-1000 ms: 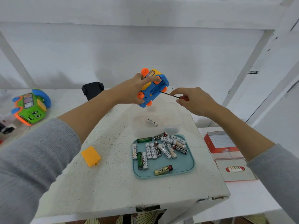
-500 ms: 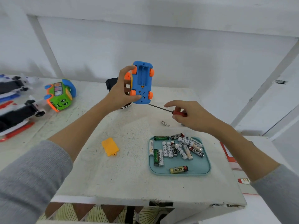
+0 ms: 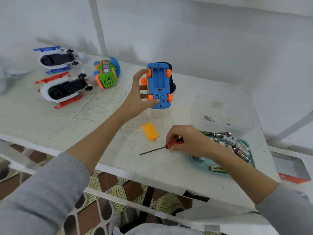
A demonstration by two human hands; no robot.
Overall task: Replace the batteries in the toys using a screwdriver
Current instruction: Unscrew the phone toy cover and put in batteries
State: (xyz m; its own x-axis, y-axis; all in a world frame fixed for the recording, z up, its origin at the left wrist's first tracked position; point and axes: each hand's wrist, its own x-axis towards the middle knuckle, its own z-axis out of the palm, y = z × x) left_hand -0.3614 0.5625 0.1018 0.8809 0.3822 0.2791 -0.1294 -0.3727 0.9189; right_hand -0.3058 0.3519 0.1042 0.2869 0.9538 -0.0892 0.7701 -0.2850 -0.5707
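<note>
Your left hand holds the blue toy car up above the worktop, underside facing you, battery bay open and uncovered; fingers and thumb curl round its side in a firm grip. Your right hand pinches the red handle of the screwdriver, whose shaft lies low over the worktop, tip pointing left. The orange battery cover lies flat just beside it. AA batteries sit piled in the teal tray under your right wrist. A clear plastic tub sits behind the tray. The green toy bus and two toy helicopters lie far left.
</note>
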